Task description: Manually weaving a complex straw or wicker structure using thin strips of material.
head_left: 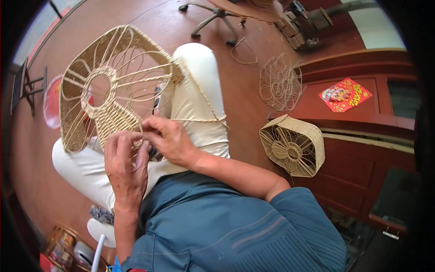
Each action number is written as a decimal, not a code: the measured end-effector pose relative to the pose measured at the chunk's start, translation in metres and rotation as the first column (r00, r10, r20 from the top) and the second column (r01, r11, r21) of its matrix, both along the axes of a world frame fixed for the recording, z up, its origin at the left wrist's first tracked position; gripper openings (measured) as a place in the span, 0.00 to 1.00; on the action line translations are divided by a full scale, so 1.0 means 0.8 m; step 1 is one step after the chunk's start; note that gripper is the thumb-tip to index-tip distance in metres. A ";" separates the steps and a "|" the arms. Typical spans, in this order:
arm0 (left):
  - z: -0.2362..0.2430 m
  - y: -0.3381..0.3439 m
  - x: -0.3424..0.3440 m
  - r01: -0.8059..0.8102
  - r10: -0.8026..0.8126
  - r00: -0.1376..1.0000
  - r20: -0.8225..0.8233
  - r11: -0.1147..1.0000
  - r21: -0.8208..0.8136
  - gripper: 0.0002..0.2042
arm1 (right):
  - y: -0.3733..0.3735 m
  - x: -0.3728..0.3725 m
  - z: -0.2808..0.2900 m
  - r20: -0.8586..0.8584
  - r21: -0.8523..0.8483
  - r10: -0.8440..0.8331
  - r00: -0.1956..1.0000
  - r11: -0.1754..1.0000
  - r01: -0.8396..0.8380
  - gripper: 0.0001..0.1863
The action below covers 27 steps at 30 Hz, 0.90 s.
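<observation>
"While the left hand [124, 165] and the right hand [170, 140] meet at the near edge, how does the woven basket [112, 87] sit?"

"It lies tilted across the lap, on the white trousers [199, 61], its spoked face and central ring showing"

"What is each hand gripping?"

"The left has thumb and fingers closed on the near end of the fan-shaped woven panel [117, 123]. The right pinches a pale strand [140, 128] just beside it, though the fingertips hide most of that"

"And around them?"

"A braided cord [201, 93] runs from the basket's right corner across the right leg. On the reddish floor [244, 118], a second basket [292, 145] stands by the edge of the red cabinet [349, 163]. Near that same edge is an openwork frame [281, 81] of looped strands, and a decorated red paper square [345, 94] shows on the cabinet"
</observation>
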State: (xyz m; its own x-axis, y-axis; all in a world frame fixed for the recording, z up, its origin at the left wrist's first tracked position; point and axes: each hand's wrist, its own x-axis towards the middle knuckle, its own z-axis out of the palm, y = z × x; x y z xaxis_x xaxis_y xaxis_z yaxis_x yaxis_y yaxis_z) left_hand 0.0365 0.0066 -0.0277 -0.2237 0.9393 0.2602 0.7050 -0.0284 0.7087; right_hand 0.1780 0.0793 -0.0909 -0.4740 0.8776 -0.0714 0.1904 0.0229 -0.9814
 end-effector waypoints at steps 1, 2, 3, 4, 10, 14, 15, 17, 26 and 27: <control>0.002 0.001 -0.002 0.026 -0.026 1.000 -0.009 1.000 -0.012 0.12 | 0.002 -0.004 0.001 -0.104 -0.086 0.002 0.995 0.996 -0.011 0.11; 0.001 0.003 -0.003 0.054 -0.054 0.999 0.004 0.998 -0.045 0.12 | 0.004 -0.008 0.000 -0.064 -0.076 -0.012 0.998 0.997 0.007 0.11; 0.004 0.000 -0.009 0.076 -0.066 0.996 0.068 0.984 -0.163 0.11 | 0.008 -0.011 -0.001 -0.124 -0.119 0.007 0.992 0.993 -0.022 0.11; 0.004 0.000 -0.013 0.082 -0.072 0.995 0.070 0.985 -0.152 0.11 | 0.011 -0.013 -0.003 -0.186 -0.160 0.025 0.982 0.985 -0.056 0.11; 0.006 0.011 -0.035 0.260 -0.254 0.965 0.056 0.952 -0.161 0.13 | 0.038 -0.014 -0.020 -0.209 -0.231 0.164 0.964 0.950 -0.212 0.13; 0.019 0.019 -0.033 0.339 -0.350 0.937 0.007 0.901 -0.272 0.19 | 0.058 -0.014 -0.023 -0.464 -0.344 0.204 0.862 0.855 -0.388 0.13; 0.022 0.022 -0.033 0.334 -0.350 0.937 0.004 0.890 -0.311 0.19 | 0.062 -0.015 -0.023 -0.499 -0.413 0.183 0.847 0.809 -0.418 0.13; 0.029 0.024 -0.032 0.339 -0.377 0.921 -0.103 0.902 -0.267 0.22 | 0.064 -0.018 -0.021 -0.526 -0.404 0.170 0.833 0.812 -0.421 0.13; 0.028 0.010 -0.027 0.316 -0.368 0.763 -0.531 0.930 -0.191 0.22 | 0.021 0.016 0.029 -0.066 -0.104 -0.111 0.992 0.989 0.104 0.12; 0.028 0.009 -0.028 0.307 -0.344 0.770 -0.537 0.938 -0.162 0.19 | 0.017 0.021 0.037 -0.059 0.157 -0.115 0.992 0.980 0.123 0.15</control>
